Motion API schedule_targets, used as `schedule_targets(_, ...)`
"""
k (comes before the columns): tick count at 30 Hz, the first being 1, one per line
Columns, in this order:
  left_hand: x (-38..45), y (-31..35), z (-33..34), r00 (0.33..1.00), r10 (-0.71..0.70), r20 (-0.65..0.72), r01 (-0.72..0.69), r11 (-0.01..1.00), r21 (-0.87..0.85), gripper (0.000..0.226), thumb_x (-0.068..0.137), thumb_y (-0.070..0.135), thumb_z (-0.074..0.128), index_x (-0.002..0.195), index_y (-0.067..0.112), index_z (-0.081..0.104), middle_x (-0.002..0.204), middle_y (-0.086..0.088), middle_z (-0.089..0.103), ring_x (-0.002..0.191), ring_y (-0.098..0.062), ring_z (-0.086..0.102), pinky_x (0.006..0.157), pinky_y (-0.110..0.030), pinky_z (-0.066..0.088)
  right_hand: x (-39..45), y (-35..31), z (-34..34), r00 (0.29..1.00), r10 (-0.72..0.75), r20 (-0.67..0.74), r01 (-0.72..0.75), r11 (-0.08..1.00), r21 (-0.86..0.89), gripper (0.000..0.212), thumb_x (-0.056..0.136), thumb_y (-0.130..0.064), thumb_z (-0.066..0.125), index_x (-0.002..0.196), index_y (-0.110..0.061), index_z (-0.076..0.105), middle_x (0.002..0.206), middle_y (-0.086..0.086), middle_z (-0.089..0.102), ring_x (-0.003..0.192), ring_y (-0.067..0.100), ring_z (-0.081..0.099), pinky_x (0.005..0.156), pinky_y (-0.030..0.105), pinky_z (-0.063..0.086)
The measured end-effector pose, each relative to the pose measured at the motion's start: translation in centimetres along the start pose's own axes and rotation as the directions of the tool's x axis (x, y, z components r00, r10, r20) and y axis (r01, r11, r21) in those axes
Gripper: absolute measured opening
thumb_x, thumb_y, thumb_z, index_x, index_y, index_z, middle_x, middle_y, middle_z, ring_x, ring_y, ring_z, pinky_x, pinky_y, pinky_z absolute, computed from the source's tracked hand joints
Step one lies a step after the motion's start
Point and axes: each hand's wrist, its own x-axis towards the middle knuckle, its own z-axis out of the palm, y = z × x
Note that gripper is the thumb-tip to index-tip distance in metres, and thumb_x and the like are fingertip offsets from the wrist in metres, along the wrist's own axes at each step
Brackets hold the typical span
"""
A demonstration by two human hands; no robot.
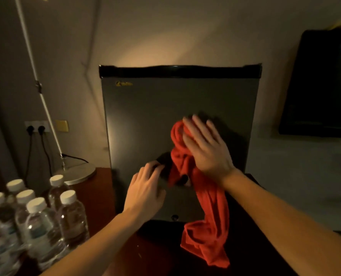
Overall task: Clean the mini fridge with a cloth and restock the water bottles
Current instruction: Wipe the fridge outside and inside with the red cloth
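Mini fridge (145, 108) door under red cloth (205, 226), right hand (205, 148) flat, fingers spread; left hand (145, 188) flat beside.

Floor lamp (46, 108): slim pale pole leaning up and to the left, round metal base (76, 173) resting on the reddish-brown wooden surface (100, 198).
Wall socket plate (37, 127): two black plugs inserted, their cables hanging down.
Yellow plate (62, 125): fixed to the wall just right of the socket.
Dark flat screen (320, 86): on the right, against the wall.
Beige wall (165, 32): warm light patch at centre.
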Motion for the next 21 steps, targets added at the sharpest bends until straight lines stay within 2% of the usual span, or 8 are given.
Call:
schedule_targets(3, 1.2, -0.5, -1.4, 0.998, -0.008, -0.068, 0.007, 1.0, -0.025, 0.074, 0.072, 0.026, 0.061, 0.142, 0.018, 0.04, 0.147, 0.0, 0.037, 0.134, -0.02, 0.036, 0.109, -0.034, 0.035, 7.3, 0.3, -1.8, 0.973, 0.215, -0.081, -0.218, 0.976, -0.027, 0.055, 0.086, -0.005, 0.046, 0.14, -0.007, 0.046, 0.159, 0.013, 0.021, 0.148, 0.034, 0.011, 0.119, 0.05, 0.014)
schedule_targets(6, 1.8, -1.9, -2.5, 0.989, -0.066, -0.133, 0.059, 0.997, -0.054, 0.076, 0.074, 0.021, 0.066, 0.144, 0.018, 0.038, 0.15, 0.0, 0.037, 0.137, -0.018, 0.035, 0.112, -0.031, 0.03, 12.2, -1.1, -2.4, 0.957, 0.26, -0.126, -0.262, 0.965, -0.002, 0.049, 0.092, -0.01, 0.047, 0.141, -0.004, 0.046, 0.158, 0.012, 0.026, 0.147, 0.034, 0.015, 0.119, 0.049, 0.013)
schedule_targets(9, 1.4, -3.3, -3.0, 0.984, -0.123, -0.13, 0.116, 0.991, -0.062, 0.075, 0.075, 0.022, 0.069, 0.144, 0.018, 0.039, 0.151, -0.001, 0.038, 0.137, -0.018, 0.036, 0.111, -0.027, 0.026, 14.6, -4.2, -1.7, 0.984, 0.165, -0.072, -0.163, 0.986, 0.035, 0.062, 0.084, -0.023, 0.062, 0.141, -0.006, 0.045, 0.158, 0.011, 0.027, 0.148, 0.032, 0.014, 0.119, 0.048, 0.012)
schedule_targets(10, 1.1, -3.7, -3.1, 0.984, -0.133, -0.116, 0.126, 0.99, -0.061, 0.076, 0.076, 0.024, 0.069, 0.145, 0.018, 0.039, 0.152, -0.001, 0.037, 0.138, -0.019, 0.037, 0.111, -0.027, 0.027, 15.0, -5.4, -1.4, 0.992, 0.118, -0.044, -0.115, 0.992, 0.049, 0.063, 0.082, -0.025, 0.061, 0.141, -0.008, 0.046, 0.157, 0.01, 0.028, 0.148, 0.03, 0.013, 0.119, 0.047, 0.011)
schedule_targets(12, 0.3, -4.6, -3.3, 0.988, -0.132, -0.081, 0.128, 0.99, -0.061, 0.078, 0.078, 0.028, 0.067, 0.148, 0.021, 0.034, 0.155, 0.001, 0.033, 0.139, -0.018, 0.036, 0.112, -0.026, 0.025, 15.6, -7.6, -0.6, 1.0, 0.022, -0.005, -0.021, 0.996, 0.083, 0.056, 0.085, -0.02, 0.053, 0.14, -0.01, 0.049, 0.156, 0.008, 0.031, 0.148, 0.028, 0.016, 0.119, 0.046, 0.012)
schedule_targets(15, -0.8, -5.9, -3.9, 0.992, -0.119, -0.051, 0.116, 0.992, -0.055, 0.076, 0.082, 0.029, 0.063, 0.15, 0.023, 0.03, 0.156, 0.004, 0.03, 0.142, -0.015, 0.032, 0.112, -0.021, 0.019, 15.9, -9.8, 0.4, 0.993, -0.096, 0.061, 0.09, 0.99, 0.105, 0.055, 0.087, -0.013, 0.052, 0.142, -0.011, 0.047, 0.157, 0.006, 0.03, 0.148, 0.026, 0.015, 0.119, 0.046, 0.012)
schedule_targets(19, -1.6, -7.0, -4.1, 0.99, -0.131, -0.057, 0.124, 0.986, -0.111, 0.066, 0.081, 0.031, 0.064, 0.142, 0.023, 0.039, 0.149, 0.006, 0.037, 0.135, -0.013, 0.039, 0.107, -0.024, 0.033, 13.9, -11.0, 0.7, 0.96, -0.239, 0.147, 0.229, 0.97, 0.083, 0.045, 0.091, -0.02, 0.057, 0.135, -0.012, 0.055, 0.151, 0.005, 0.04, 0.144, 0.026, 0.027, 0.117, 0.045, 0.019)
schedule_targets(21, -1.5, -6.9, -3.9, 0.992, -0.112, -0.051, 0.104, 0.984, -0.141, 0.054, 0.081, 0.03, 0.065, 0.131, 0.024, 0.046, 0.137, 0.007, 0.044, 0.124, -0.016, 0.048, 0.097, -0.027, 0.042, 11.9, -10.7, 0.2, 0.935, -0.289, 0.204, 0.273, 0.957, 0.102, 0.041, 0.093, -0.017, 0.047, 0.133, -0.012, 0.057, 0.15, 0.006, 0.042, 0.144, 0.025, 0.028, 0.118, 0.045, 0.02)
